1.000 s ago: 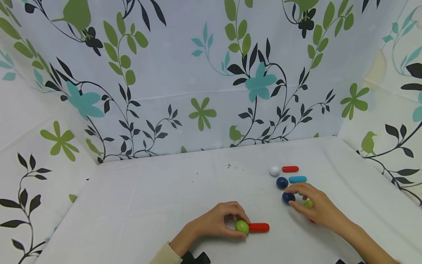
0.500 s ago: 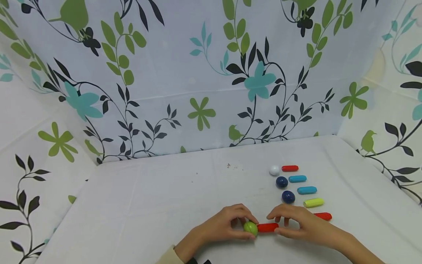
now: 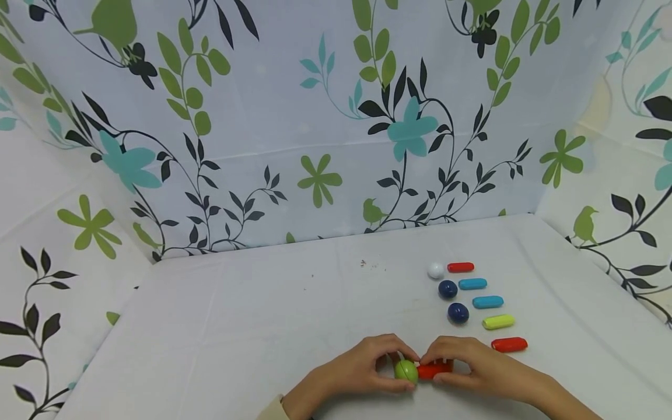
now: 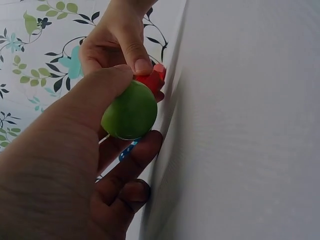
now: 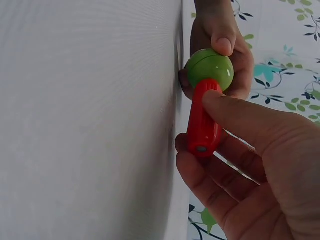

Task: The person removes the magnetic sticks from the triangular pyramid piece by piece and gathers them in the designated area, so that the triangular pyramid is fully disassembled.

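Observation:
My left hand (image 3: 367, 364) pinches a green ball (image 3: 406, 371) between thumb and fingers, low on the white table. Against the ball's right side sits a red rod (image 3: 433, 370), end-on to it. My right hand (image 3: 475, 367) grips that rod between thumb and fingertips. In the right wrist view the red rod (image 5: 204, 120) touches the green ball (image 5: 210, 70), and a small grey disc shows in its near end. From the left wrist, the green ball (image 4: 131, 111) covers part of the red rod (image 4: 152, 80).
Right of centre lie a white ball (image 3: 436, 270), two dark blue balls (image 3: 448, 289), a second red rod (image 3: 460, 267), two blue rods (image 3: 487, 301), a yellow rod (image 3: 499, 322) and another red rod (image 3: 509, 344). Patterned cloth (image 3: 262, 116) stands behind the white table (image 3: 262, 309).
My right hand has left the dark blue ball, come down to the left and taken hold of the red rod. My left hand has shifted right with the green ball and rod.

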Available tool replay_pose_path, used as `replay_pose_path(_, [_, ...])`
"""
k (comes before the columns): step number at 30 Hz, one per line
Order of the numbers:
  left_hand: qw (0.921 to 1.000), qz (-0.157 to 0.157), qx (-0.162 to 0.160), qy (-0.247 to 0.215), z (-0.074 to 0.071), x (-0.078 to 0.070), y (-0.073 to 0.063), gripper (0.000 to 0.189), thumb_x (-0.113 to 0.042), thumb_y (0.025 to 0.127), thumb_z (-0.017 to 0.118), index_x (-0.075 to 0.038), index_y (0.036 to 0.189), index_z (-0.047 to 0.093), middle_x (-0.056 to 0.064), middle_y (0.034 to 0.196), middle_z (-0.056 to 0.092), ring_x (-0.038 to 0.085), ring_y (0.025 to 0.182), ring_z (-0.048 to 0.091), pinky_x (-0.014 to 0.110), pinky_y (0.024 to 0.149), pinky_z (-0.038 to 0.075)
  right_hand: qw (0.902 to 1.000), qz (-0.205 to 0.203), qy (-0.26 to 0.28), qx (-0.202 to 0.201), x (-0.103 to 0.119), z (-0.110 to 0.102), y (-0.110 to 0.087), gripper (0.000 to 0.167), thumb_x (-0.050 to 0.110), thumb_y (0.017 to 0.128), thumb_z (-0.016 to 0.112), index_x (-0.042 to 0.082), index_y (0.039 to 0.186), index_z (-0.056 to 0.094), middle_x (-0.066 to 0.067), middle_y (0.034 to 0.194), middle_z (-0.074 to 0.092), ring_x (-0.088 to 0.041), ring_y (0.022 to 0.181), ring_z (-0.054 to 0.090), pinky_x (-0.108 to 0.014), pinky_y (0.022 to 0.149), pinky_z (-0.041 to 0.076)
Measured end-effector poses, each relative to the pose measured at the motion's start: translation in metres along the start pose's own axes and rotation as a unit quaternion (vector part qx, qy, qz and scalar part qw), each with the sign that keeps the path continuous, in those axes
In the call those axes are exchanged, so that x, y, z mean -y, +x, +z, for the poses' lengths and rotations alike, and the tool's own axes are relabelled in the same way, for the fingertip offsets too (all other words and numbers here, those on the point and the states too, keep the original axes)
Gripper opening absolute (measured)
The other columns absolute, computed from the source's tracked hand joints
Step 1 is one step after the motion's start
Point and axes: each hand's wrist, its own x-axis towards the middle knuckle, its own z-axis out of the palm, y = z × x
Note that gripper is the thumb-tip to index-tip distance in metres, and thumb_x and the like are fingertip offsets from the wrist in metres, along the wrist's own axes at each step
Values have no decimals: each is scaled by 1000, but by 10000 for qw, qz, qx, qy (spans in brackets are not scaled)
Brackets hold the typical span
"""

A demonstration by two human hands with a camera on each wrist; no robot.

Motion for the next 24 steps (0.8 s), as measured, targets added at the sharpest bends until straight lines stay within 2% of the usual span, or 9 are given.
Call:
replay_pose_path(6, [9999, -33, 156, -30, 0, -1, 0, 28, -13, 89, 72, -10, 116, 63, 1, 107, 65, -3, 92, 52, 16, 86, 49, 9998, 26, 41, 171, 0, 0, 1, 25, 17, 95, 63, 19, 120, 64, 6, 106, 65, -5, 92, 58, -20, 75, 52])
replay_pose_path(14, [9988, -266, 394, 112, -1, -2, 0, 26, -16, 92, 69, -12, 117, 63, -1, 111, 62, -4, 99, 51, 15, 91, 46, 9994, -62, -12, 350, -3, -1, 0, 24, 16, 96, 63, 19, 119, 65, 6, 108, 66, -5, 95, 59, -21, 78, 53])
replay_pose_path(20, [9986, -137, 478, 187, 0, -3, 2, 26, -16, 92, 68, -13, 118, 64, -2, 113, 62, -4, 101, 52, 15, 92, 45, 9994, -53, -15, 342, -5, -3, -5, 25, 15, 95, 63, 18, 120, 65, 6, 109, 66, -6, 97, 60, -21, 81, 53])
replay_pose_path(24, [9987, -177, 454, 134, 0, -3, 1, 26, -16, 92, 69, -13, 117, 64, -1, 112, 63, -4, 99, 51, 15, 91, 45, 9997, -77, 15, 249, -4, -4, -7, 26, 14, 95, 63, 20, 120, 65, 8, 109, 66, -5, 96, 60, -21, 80, 53])
